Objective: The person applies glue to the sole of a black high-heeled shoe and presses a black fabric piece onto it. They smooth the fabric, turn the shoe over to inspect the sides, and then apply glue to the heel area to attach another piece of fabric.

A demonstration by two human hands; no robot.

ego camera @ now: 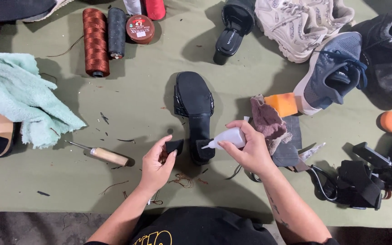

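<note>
A black heeled sandal (194, 102) lies sole-up in the middle of the green mat, heel toward me. My right hand (250, 147) grips a small white squeeze bottle (228, 137) with its nozzle pointing left at the heel's end (201, 152). My left hand (157, 164) pinches a small black heel piece (174, 145) just left of the heel. A brownish rag (269, 121) lies right behind my right hand.
An awl with a wooden handle (107, 156) lies left of my hands. A mint towel (19, 97), thread spools (95, 41), a round tin (140, 28), an orange block (283, 104), scissors (311, 165), several shoes (330, 75) and another black sandal (232, 29) ring the mat.
</note>
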